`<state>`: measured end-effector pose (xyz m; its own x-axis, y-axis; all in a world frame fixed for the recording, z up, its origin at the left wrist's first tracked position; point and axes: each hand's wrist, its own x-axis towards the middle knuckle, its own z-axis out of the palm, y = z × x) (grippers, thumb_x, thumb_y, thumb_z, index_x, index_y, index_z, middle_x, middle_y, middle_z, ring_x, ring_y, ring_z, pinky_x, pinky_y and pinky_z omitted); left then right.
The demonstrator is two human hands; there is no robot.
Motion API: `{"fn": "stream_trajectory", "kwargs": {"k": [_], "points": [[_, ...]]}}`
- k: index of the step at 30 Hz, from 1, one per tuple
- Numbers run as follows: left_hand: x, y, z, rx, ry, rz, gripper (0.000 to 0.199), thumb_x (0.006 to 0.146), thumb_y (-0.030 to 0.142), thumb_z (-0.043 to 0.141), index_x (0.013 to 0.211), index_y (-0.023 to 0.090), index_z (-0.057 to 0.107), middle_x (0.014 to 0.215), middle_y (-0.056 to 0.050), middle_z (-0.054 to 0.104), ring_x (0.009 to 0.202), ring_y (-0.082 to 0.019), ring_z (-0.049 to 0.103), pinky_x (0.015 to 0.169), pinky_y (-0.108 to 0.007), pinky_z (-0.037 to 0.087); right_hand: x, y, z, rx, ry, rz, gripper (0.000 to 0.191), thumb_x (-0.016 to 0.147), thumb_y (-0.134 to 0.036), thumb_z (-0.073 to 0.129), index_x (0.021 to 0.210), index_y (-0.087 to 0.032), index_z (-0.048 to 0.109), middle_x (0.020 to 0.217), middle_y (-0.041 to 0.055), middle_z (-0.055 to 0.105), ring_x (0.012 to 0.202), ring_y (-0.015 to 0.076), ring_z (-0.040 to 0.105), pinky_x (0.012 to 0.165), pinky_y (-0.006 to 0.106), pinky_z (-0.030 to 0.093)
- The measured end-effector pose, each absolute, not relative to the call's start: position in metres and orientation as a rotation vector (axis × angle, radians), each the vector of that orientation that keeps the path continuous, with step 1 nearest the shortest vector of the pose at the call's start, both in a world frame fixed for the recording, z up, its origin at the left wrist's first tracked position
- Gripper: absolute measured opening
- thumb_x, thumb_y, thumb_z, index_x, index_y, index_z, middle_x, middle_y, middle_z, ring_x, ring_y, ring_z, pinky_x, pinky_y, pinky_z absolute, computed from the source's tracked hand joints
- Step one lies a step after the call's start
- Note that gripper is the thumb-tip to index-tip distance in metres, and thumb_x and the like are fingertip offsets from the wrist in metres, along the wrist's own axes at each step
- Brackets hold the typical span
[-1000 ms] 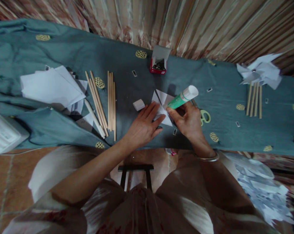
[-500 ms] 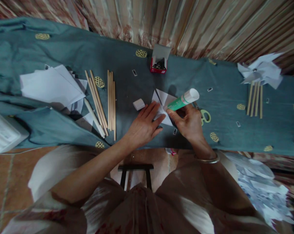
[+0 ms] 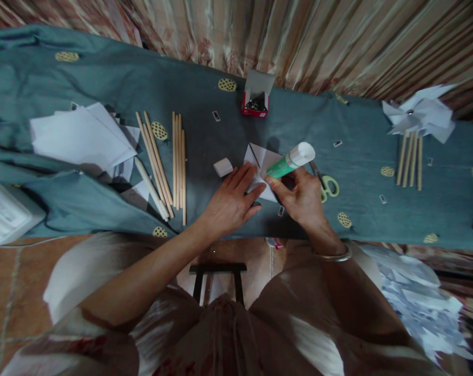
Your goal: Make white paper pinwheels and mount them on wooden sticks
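Observation:
A small white paper square [image 3: 266,157] with slits cut toward its middle lies on the table. My left hand [image 3: 231,201] rests flat on its left side, fingers stretched out. In my right hand [image 3: 302,196] is a green and white glue stick [image 3: 287,163], tilted, its lower end at the paper's middle; the very tip is hidden by my thumb. A white glue stick cap [image 3: 222,167] lies just left of the paper. Green-handled scissors [image 3: 329,189] lie right beside my right hand, partly behind it.
White paper sheets [image 3: 79,133] and a white pen-like stick [image 3: 152,189] lie left, near wooden sticks [image 3: 179,167]. Behind the paper stands an open red box [image 3: 255,104] of small metal pieces. Paper pinwheels [image 3: 420,112] on sticks lie far right. A white box-like object [image 3: 11,209] sits far left.
The glue stick and my right hand have shifted slightly left over the paper. My left hand has stayed on the paper.

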<state>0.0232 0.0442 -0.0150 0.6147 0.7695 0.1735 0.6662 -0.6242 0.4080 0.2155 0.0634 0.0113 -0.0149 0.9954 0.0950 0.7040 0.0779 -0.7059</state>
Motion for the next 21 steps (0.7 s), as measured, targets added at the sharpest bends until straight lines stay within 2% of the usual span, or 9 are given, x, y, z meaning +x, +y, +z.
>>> {"fn": "stream_trajectory", "kwargs": {"k": [12,21], "points": [[0.0231,0.0446,-0.0146,2.539,1.157,0.463,0.05,0.096,0.039,0.057,0.139,0.015,0.05,0.159,-0.023,0.035,0.151,-0.038,0.025,0.117,-0.062,0.031,0.2104,0.0674,0.0119,-1.642,-1.852,0.576,0.029,0.085,-0.05,0.064,0.082,-0.022,0.061,0.076,0.0027,0.068,0.07,0.0198,0.063,0.068,0.035,0.05],[0.0231,0.0447,-0.0127,2.544,1.156,0.445,0.052,0.095,0.039,0.058,0.14,0.014,0.05,0.158,-0.023,0.037,0.15,-0.039,0.028,0.117,-0.062,0.033,0.2052,0.0732,0.0122,-1.66,-1.877,0.541,0.025,0.086,-0.048,0.065,0.086,-0.023,0.06,0.078,0.0037,0.068,0.074,0.0227,0.064,0.071,0.038,0.051]]}}
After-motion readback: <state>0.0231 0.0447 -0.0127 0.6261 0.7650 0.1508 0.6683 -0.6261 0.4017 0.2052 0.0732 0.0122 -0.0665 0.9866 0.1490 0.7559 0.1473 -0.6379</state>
